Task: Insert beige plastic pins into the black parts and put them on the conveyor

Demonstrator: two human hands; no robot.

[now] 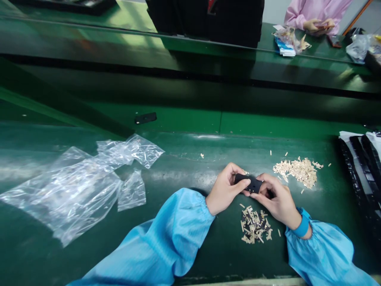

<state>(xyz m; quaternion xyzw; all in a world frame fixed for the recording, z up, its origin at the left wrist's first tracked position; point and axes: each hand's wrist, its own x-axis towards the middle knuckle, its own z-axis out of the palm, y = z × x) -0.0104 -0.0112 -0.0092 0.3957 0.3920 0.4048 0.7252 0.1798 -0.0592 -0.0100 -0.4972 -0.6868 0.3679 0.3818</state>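
Between my two hands is a small black rectangular plastic part (252, 185), held just above the green bench. My left hand (228, 187) grips its left end, the thumb lying on top. At the right end, the fingers of my right hand (276, 198) pinch it; some fingertips are hidden behind it. Close below lies a loose pile of small cream and dark strips (255, 226). Beyond my right hand spreads a pile of tiny cream-coloured pieces (299, 171), a few scattered around it.
Crumpled clear plastic bags (86, 186) cover the left of the bench (166, 178). A similar black part (145, 118) lies near the back ledge. Black trays (361, 171) stand at the right edge. Across the raised shelf, a person in pink sleeves (320, 26) works beside plastic bags.
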